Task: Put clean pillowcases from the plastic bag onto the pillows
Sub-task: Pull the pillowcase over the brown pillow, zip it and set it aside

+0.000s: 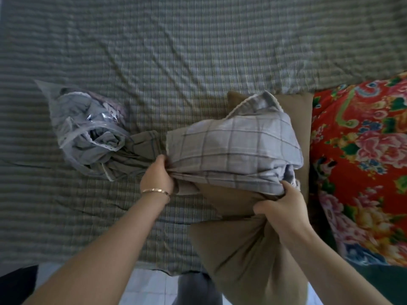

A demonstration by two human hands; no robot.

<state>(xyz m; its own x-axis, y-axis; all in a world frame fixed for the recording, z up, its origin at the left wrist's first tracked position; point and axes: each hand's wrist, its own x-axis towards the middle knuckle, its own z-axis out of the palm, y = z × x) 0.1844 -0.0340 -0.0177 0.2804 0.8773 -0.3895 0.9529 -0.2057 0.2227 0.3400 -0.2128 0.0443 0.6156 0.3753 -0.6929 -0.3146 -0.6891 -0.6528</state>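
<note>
The left hand, with a thin gold-coloured bracelet on its wrist, has its fingers curled round a bunched part of the pale lilac-grey checked cloth pillowcase. The right hand pinches the near edge of the same pillowcase, and we think it also squeezes the top of the plain brown fabric pillow under it. The pillowcase lies crumpled on the far part of the pillow and is not yet drawn over it, so we judge the work to be only at its beginning. More brown fabric shows behind the pillowcase; we cannot tell if it is the same pillow or a second one.

To the left, the clear crumpled plastic bag lies open on the grey-green checked bedsheet. A darker grey-green cloth comes out of its mouth and reaches just beside the left hand. To the right, near the pillow, is a red flowered quilt.

We see three risks. The left hand may catch the darker cloth together with the pillowcase and drag the bag along. If the opening is twisted inside the bunch, the pillow corner will enter a fold, not the inside. The pillow also reaches past the bed edge, above the pale tiled floor, so a loose hold could let it slide down.
</note>
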